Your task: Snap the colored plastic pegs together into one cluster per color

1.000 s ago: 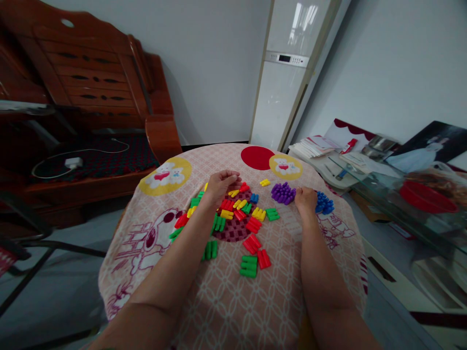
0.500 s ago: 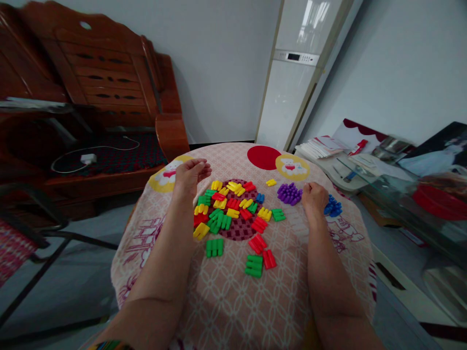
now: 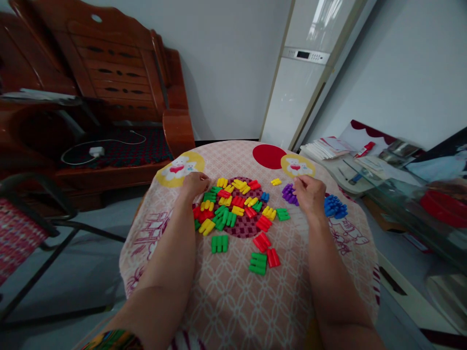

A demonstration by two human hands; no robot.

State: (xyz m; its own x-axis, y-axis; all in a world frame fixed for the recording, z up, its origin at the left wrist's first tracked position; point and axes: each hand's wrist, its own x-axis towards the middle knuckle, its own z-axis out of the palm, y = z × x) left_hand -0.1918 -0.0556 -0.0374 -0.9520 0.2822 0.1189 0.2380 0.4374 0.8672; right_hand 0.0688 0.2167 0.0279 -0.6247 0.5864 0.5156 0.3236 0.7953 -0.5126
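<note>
My left hand (image 3: 196, 183) is at the left edge of a spread of plastic building blocks, fingers curled downward. Its fingertips are partly hidden beside the green blocks (image 3: 210, 196), and I cannot see whether it holds anything. Thumb and forefinger of my right hand (image 3: 310, 193) are pinched at the edge of a purple block pile (image 3: 290, 194); what is between them is hidden. A blue block pile (image 3: 335, 207) lies just right of that hand. Between the hands are mixed yellow blocks (image 3: 207, 227), red blocks (image 3: 261, 241) and green ones, with a lone blue block (image 3: 264, 197).
The round table has a patterned cloth (image 3: 233, 296). A lone yellow block (image 3: 276, 182) lies toward the far side. A wooden bench (image 3: 120, 73) stands at left, a white cabinet-like unit (image 3: 292, 92) behind, and a cluttered glass shelf (image 3: 394, 194) at right. A chair (image 3: 22, 228) is nearby.
My right hand has shifted from a fist beside the purple pile to a pinch over its edge. My left hand has lowered and its fingers have curled toward the blocks. The view has shifted slightly.
</note>
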